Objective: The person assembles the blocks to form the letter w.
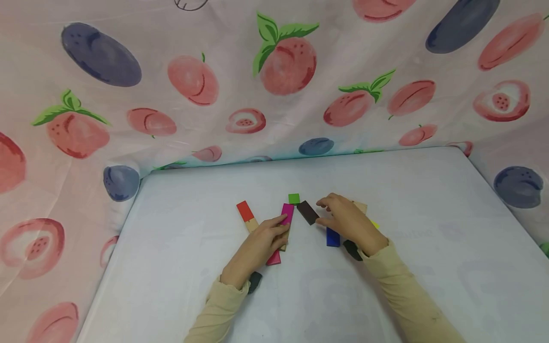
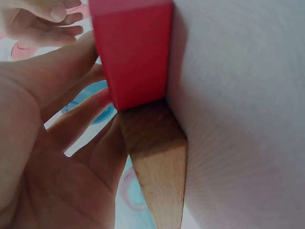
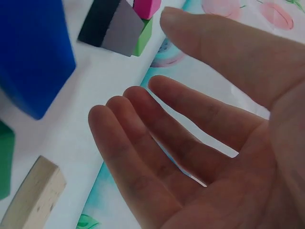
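Note:
My left hand (image 1: 259, 245) reaches over a row of blocks, its fingertips at a magenta block (image 1: 288, 211) and a plain wooden block below it. Near its thumb lies a pinkish-red block (image 1: 273, 258), which the left wrist view shows end to end with a wooden block (image 2: 159, 176). The fingers look extended and spread; their contact is partly hidden. My right hand (image 1: 345, 219) hovers beside a dark brown block (image 1: 307, 212), fingers loosely bent around nothing. A small green block (image 1: 293, 198) touches the magenta one's top. Below the right hand is a blue block (image 1: 333, 237).
On the left, an orange-red block (image 1: 245, 210) meets a wooden block (image 1: 251, 224). A wooden block (image 1: 360, 206) and a yellow piece (image 1: 375, 224) lie partly behind the right hand. Another green block (image 3: 5, 160) shows in the right wrist view. Fruit-printed cloth rises behind the white table (image 1: 180, 224).

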Tool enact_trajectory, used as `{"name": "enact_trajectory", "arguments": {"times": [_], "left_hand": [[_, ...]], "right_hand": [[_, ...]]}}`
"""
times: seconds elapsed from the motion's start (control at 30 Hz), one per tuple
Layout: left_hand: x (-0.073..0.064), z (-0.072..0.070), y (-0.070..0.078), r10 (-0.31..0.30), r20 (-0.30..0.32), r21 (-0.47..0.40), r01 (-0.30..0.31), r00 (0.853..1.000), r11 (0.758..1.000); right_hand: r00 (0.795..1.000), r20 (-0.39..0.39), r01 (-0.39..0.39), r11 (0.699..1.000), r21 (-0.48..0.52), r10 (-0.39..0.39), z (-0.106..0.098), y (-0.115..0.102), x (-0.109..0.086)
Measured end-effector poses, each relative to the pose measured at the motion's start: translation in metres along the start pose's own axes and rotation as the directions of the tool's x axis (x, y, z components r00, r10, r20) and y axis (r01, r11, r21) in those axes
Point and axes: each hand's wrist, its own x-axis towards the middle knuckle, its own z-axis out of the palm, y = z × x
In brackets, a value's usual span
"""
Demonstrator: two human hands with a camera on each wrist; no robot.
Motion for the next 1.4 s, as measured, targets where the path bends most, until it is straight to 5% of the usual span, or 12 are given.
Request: {"name": "enact_trajectory", "arguments": {"times": [1.4], "left_hand": [[-0.001,-0.001,-0.001,0.015,-0.010,-0.009,-0.015,1.000,1.000]], "right_hand": [[0.998,0.056,0.023,1.000,0.010,-0.023,0.013,0.014,-0.013]]}}
